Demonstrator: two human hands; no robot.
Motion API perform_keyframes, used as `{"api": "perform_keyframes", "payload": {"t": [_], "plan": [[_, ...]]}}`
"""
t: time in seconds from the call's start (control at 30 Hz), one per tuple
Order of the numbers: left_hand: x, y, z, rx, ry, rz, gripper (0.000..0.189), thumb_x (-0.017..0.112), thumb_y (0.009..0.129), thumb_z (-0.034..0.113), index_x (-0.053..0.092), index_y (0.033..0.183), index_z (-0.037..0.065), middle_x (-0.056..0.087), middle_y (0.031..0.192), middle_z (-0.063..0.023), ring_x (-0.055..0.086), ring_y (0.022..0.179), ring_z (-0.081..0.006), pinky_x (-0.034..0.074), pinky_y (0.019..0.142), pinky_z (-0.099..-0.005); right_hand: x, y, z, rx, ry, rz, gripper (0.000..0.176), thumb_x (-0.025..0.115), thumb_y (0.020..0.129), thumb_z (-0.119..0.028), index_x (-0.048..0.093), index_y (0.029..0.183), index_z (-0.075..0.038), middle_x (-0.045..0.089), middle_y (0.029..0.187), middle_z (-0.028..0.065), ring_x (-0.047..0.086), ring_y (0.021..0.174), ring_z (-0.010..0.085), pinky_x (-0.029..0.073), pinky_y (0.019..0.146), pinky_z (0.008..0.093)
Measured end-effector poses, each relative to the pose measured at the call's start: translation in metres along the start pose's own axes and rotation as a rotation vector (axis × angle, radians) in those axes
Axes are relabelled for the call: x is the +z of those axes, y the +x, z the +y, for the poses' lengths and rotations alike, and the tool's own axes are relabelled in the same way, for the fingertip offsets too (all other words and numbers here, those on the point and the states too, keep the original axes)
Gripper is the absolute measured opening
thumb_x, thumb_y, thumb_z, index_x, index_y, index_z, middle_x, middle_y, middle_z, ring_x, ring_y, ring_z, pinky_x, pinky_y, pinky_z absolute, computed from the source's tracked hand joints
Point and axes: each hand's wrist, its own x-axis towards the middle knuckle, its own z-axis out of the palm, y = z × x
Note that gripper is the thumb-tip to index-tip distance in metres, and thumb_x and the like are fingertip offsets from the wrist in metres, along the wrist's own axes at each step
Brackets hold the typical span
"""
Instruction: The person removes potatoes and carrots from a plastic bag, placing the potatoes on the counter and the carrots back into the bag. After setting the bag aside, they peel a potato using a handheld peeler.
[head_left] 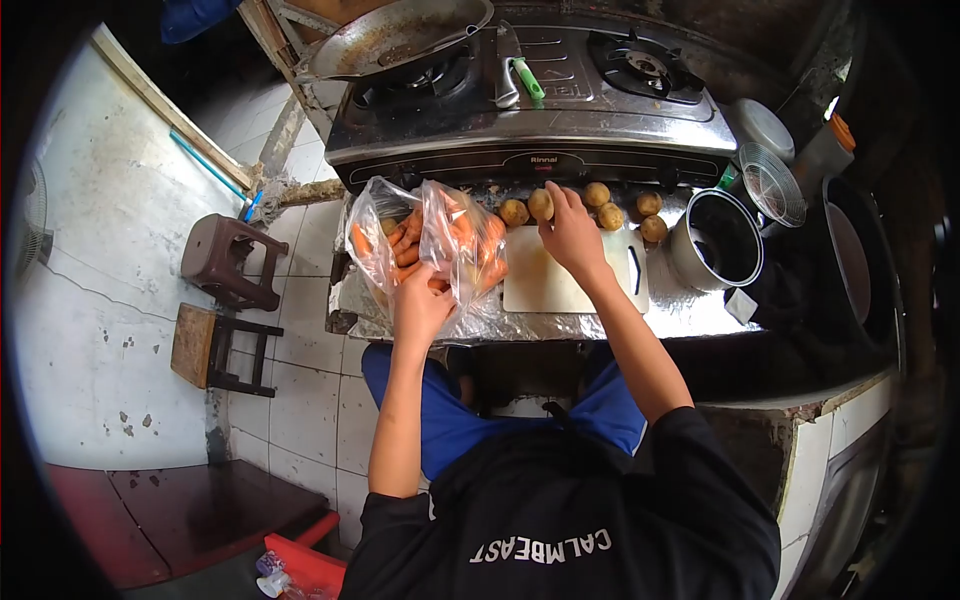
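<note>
The right hand (572, 235) pinches a potato (541, 203) at the board's (560, 285) far edge and the left hand (420, 305) grips the carrot bag (450, 240) on the surface (680, 310); a firm pinch should stop the potato rolling toward the stove (530, 165).

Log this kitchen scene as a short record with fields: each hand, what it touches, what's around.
left: left hand inside clear plastic bag, touching orange carrots
right: right hand, fingers closed on small brown potato in a row
surface: white cutting board on foil-covered counter
behind: steel gas stove, round metal pan, green-handled knife
beside: grey round pot
</note>
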Motion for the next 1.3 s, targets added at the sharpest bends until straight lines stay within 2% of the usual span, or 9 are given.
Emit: {"api": "perform_keyframes", "payload": {"t": [0.13, 0.17, 0.33, 0.53, 0.6, 0.67, 1.0, 1.13, 1.3], "plan": [[0.012, 0.004, -0.030, 0.280, -0.045, 0.174, 0.013, 0.065, 0.080, -0.002, 0.061, 0.093, 0.001, 0.062, 0.077, -0.0032, 0.062, 0.067, -0.0121, 0.048, 0.062, -0.0231, -0.014, -0.025, -0.024, -0.008, 0.324, -0.033, 0.044, 0.067, 0.084, -0.014, 0.055, 0.124, -0.003, 0.062, 0.110, 0.0202, 0.065, 0.088, 0.0379, 0.053, 0.075, 0.0420], [0.012, 0.000, -0.030, 0.009, -0.427, 0.079, 0.009, 0.060, 0.084, -0.001, 0.059, 0.093, 0.000, 0.055, 0.078, 0.0006, 0.060, 0.075, -0.0087, 0.047, 0.066, -0.0217, -0.022, -0.034, -0.038, 0.031, 0.439, -0.144, 0.042, 0.069, 0.083, -0.016, 0.057, 0.121, -0.001, 0.065, 0.106, 0.0196, 0.066, 0.081, 0.0341, 0.054, 0.073, 0.0394], [0.013, 0.003, -0.051, -0.126, -0.953, 0.227, 0.010, 0.054, 0.089, -0.002, 0.059, 0.098, 0.000, 0.060, 0.083, 0.0000, 0.059, 0.077, -0.0070, 0.048, 0.069, -0.0232, -0.012, -0.070, -0.070, 0.054, 0.641, -0.328, 0.051, 0.070, 0.083, -0.011, 0.051, 0.130, -0.001, 0.067, 0.106, 0.0173, 0.069, 0.079, 0.0248, 0.055, 0.074, 0.0354], [0.018, 0.005, -0.030, -0.161, -0.094, -0.090, 0.035, 0.072, 0.081, 0.013, 0.061, 0.111, -0.002, 0.071, 0.084, -0.0099, 0.067, 0.072, -0.0162, 0.051, 0.065, -0.0302, 0.023, -0.093, -0.080, 0.241, 0.874, -0.317, 0.070, 0.063, 0.083, 0.000, 0.030, 0.145, -0.001, 0.064, 0.114, 0.0219, 0.067, 0.105, 0.0283, 0.053, 0.088, 0.0355], [0.022, 0.002, -0.011, 0.047, 0.242, 0.014, 0.043, 0.074, 0.078, 0.025, 0.061, 0.109, -0.001, 0.067, 0.085, -0.0192, 0.067, 0.081, -0.0410, 0.053, 0.073, -0.0474, 0.027, -0.095, -0.079, 0.281, 0.965, -0.295, 0.074, 0.057, 0.082, 0.005, 0.024, 0.148, -0.002, 0.062, 0.119, 0.0218, 0.066, 0.108, 0.0294, 0.053, 0.089, 0.0361], [0.031, 0.001, -0.013, 0.059, 0.570, 0.086, 0.045, 0.074, 0.078, 0.028, 0.060, 0.108, -0.002, 0.062, 0.098, -0.0230, 0.064, 0.086, -0.0448, 0.053, 0.076, -0.0502, 0.024, -0.093, -0.071, 0.299, 0.957, -0.362, 0.078, 0.051, 0.082, 0.007, 0.018, 0.151, -0.002, 0.060, 0.123, 0.0208, 0.064, 0.110, 0.0281, 0.053, 0.087, 0.0345], [0.009, -0.023, -0.020, 0.126, 0.495, 0.345, 0.051, 0.079, 0.075, 0.024, 0.054, 0.111, -0.002, 0.055, 0.110, -0.0223, 0.066, 0.085, -0.0402, 0.055, 0.073, -0.0471, -0.011, -0.086, -0.084, 0.293, 0.778, -0.319, 0.059, 0.058, 0.087, -0.005, 0.037, 0.142, 0.001, 0.066, 0.111, 0.0200, 0.068, 0.100, 0.0247, 0.054, 0.080, 0.0321], [-0.016, -0.048, 0.026, 0.021, -0.060, 0.435, 0.056, 0.082, 0.072, 0.006, 0.051, 0.118, -0.002, 0.067, 0.100, -0.0171, 0.069, 0.084, -0.0234, 0.055, 0.074, -0.0335, -0.031, -0.080, -0.123, 0.132, 0.871, -0.258, 0.051, 0.064, 0.091, -0.016, 0.046, 0.135, 0.002, 0.067, 0.107, 0.0177, 0.068, 0.094, 0.0221, 0.054, 0.077, 0.0310], [-0.020, -0.051, 0.046, 0.458, 0.088, 0.186, 0.065, 0.076, 0.073, 0.003, 0.048, 0.132, 0.004, 0.057, 0.127, -0.0160, 0.059, 0.113, -0.0284, 0.050, 0.092, -0.0392, -0.039, -0.068, -0.144, 0.192, 1.274, -0.440, 0.054, 0.067, 0.093, -0.026, 0.048, 0.133, 0.003, 0.065, 0.106, 0.0121, 0.066, 0.088, 0.0182, 0.053, 0.075, 0.0290]]}}
